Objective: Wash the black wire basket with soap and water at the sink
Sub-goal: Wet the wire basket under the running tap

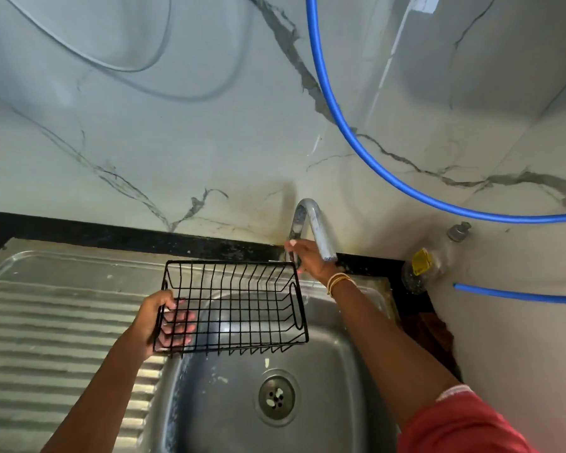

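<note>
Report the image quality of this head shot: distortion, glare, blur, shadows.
Head view: the wide-angle lens bows the wall tiles and the blue hose; glare streaks the sink basin behind the basket; soft curved shadows cross the upper wall; the top corners look slightly soft; the left hand gripping the basket and the right hand at the tap are reasonably sharp.

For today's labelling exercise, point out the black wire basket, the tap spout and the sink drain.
black wire basket (242, 308): head view, on the wire floor near its middle.
tap spout (321, 233): head view, on the curved metal pipe's descending part.
sink drain (276, 397): head view, on the perforated strainer's centre.
</note>
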